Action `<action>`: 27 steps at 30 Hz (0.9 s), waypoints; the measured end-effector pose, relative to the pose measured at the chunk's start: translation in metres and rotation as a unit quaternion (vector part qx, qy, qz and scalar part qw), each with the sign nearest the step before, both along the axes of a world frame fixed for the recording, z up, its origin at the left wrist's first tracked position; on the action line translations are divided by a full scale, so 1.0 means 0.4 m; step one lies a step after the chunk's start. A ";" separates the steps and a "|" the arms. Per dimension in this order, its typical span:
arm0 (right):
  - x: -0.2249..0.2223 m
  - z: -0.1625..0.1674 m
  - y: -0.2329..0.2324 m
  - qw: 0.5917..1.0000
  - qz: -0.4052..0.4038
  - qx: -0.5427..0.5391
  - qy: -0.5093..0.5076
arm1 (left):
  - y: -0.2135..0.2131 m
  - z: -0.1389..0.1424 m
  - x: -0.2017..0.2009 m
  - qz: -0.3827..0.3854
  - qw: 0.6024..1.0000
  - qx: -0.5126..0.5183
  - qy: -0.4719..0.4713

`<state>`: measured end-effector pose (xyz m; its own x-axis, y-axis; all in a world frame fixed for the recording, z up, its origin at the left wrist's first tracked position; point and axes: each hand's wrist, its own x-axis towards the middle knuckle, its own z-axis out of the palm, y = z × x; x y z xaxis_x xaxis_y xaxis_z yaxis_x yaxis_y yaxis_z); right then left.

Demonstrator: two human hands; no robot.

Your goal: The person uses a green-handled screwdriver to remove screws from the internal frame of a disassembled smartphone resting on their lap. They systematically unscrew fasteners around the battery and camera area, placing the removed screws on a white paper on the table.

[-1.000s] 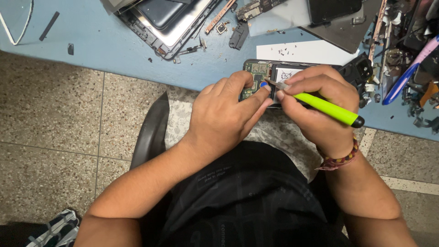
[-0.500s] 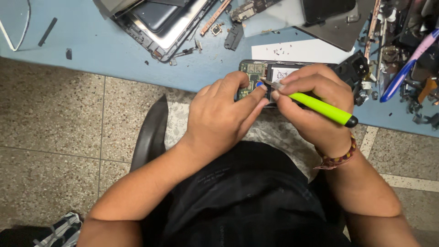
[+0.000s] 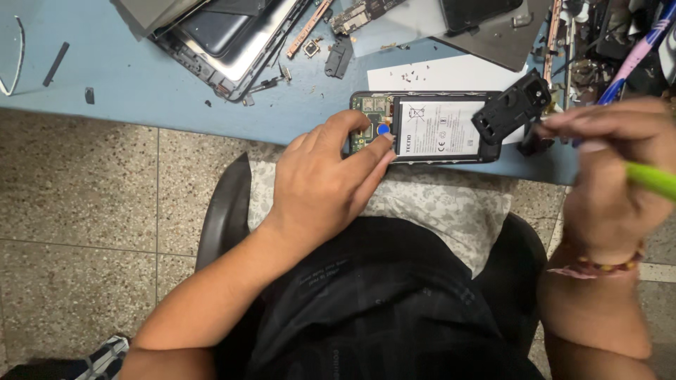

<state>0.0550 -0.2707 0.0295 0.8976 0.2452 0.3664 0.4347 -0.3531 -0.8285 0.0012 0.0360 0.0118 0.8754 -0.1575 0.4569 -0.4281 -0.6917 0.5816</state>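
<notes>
Speckled floor tiles and a grey chair cushion [image 3: 451, 204] lay nearest, under the person's forearms. Just beyond the cushion, the left hand [image 3: 320, 186] rested with loosely spread fingers on the near end of an opened phone [image 3: 422, 127], fingertips on its bare circuit board beside the white battery [image 3: 440, 127]. To that hand's right, well apart, the right hand [image 3: 609, 169] was closed around a green screwdriver [image 3: 651, 179], blurred. Beyond the phone, on the blue table [image 3: 141, 77], sat a dismantled tablet [image 3: 225, 35]. Tiny loose screws could scatter if a hand brushed them.
</notes>
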 end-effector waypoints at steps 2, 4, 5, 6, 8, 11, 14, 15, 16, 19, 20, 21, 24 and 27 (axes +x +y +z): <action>-0.008 0.004 -0.041 0.996 -0.058 -0.069 0.025 | -0.001 0.001 -0.006 -0.001 1.000 0.001 0.005; -0.017 0.007 -0.064 0.986 -0.095 -0.131 0.046 | -0.005 0.002 -0.012 0.004 1.000 0.003 0.009; -0.019 0.005 -0.067 0.983 -0.096 -0.150 0.048 | -0.007 0.003 -0.016 0.007 1.000 0.005 0.011; -0.019 0.009 -0.069 0.976 -0.090 -0.193 0.031 | -0.009 0.003 -0.019 0.006 1.000 0.005 0.009; -0.016 0.012 -0.061 0.950 -0.075 -0.303 -0.024 | -0.010 0.004 -0.026 0.008 1.000 0.007 0.005; -0.006 0.017 -0.042 0.915 -0.052 -0.395 -0.068 | -0.007 0.004 -0.038 0.005 1.000 0.005 0.011; -0.001 0.020 -0.029 0.914 -0.042 -0.398 -0.069 | -0.001 0.005 -0.050 -0.010 1.000 0.001 0.018; -0.001 0.019 -0.027 0.917 -0.043 -0.390 -0.063 | -0.001 0.004 -0.053 -0.012 1.000 -0.003 0.015; -0.001 0.019 -0.028 0.921 -0.044 -0.383 -0.057 | 0.000 0.004 -0.056 -0.014 1.000 -0.006 0.013; -0.004 0.017 -0.033 0.930 -0.049 -0.363 -0.037 | 0.002 0.003 -0.063 -0.021 1.000 -0.013 0.013; -0.004 0.017 -0.035 0.930 -0.048 -0.363 -0.038 | 0.003 0.002 -0.064 -0.022 1.000 -0.014 0.014; -0.004 0.016 -0.036 0.930 -0.042 -0.362 -0.044 | 0.006 0.003 -0.066 -0.024 1.000 -0.013 0.011; -0.004 0.011 -0.034 0.939 -0.029 -0.339 -0.042 | 0.007 0.003 -0.068 -0.033 0.999 -0.019 0.007; 0.001 0.001 -0.028 0.971 -0.056 -0.222 0.071 | 0.006 0.004 -0.068 -0.039 0.999 -0.027 0.008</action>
<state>0.0553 -0.2820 0.0299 0.9612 0.2494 0.1178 0.2663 -0.7280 -0.6318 -0.0259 0.0385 0.0133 0.8684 -0.2018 0.4530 -0.4704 -0.6245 0.6235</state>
